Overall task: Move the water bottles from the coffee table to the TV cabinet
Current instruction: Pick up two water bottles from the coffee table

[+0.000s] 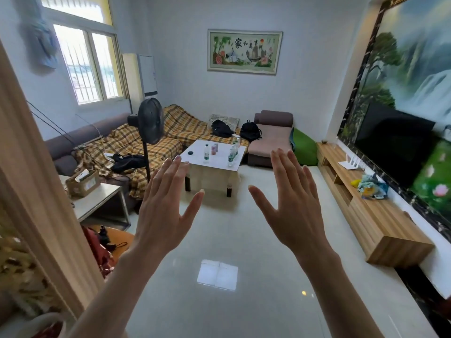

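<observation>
on the coffee table point(195, 159), four water bottles point(206, 153)

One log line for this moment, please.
left hand open, empty | right hand open, empty | water bottles on coffee table | TV cabinet

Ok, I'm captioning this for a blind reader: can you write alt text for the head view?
Two empty hands, left hand and right hand, are raised open in a living room. Beyond them, water bottles stand on a white coffee table; a wooden TV cabinet runs along the right wall.
</observation>
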The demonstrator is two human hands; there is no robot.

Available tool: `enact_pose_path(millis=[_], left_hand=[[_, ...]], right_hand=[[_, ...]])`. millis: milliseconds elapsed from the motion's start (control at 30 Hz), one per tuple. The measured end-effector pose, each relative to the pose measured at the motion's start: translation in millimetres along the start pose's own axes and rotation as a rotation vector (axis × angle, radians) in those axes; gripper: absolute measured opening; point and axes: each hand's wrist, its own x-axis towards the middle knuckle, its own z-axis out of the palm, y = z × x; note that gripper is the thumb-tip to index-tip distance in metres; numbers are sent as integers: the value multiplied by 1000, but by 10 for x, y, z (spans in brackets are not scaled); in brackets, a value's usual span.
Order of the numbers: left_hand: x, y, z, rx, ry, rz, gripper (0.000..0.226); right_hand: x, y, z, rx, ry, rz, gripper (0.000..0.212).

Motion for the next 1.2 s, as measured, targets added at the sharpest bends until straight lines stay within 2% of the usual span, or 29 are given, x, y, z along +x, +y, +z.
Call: enact_pose_path(millis=[533,833,1200], left_hand=[[1933,-1617,1795,-85,-19,13,72],[2775,-2041,2753,-110,-52,37,76],[4211,-2333,4326,-101,-75,112,72]], right_hand=[[1993,431,2134,-19,-12,37,80],[2834,837,3016,-56,-4,62,80],[4141,1879,4201,-58,-4,95,79]])
